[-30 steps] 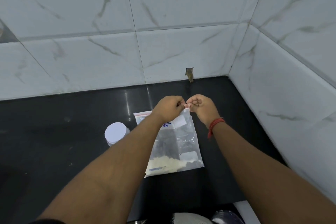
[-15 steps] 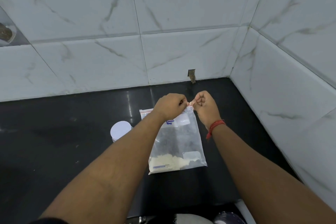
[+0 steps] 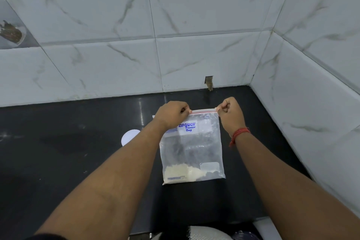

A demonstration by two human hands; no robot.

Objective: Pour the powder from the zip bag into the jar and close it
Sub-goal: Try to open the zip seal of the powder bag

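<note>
Both hands have drawn apart: the left hand [image 3: 172,112] and right hand [image 3: 229,111], pinched close together at the bag's top a second ago, now each pinch one end of the red zip strip [image 3: 204,111] at mid-frame. That stretches the bag [image 3: 191,148] upright over the black counter [image 3: 68,161], powder [image 3: 183,173] settled at its bottom. Whether the seal has parted I cannot tell; the jar [image 3: 129,136], lid on, waits just left, half hidden by the left forearm.
</note>
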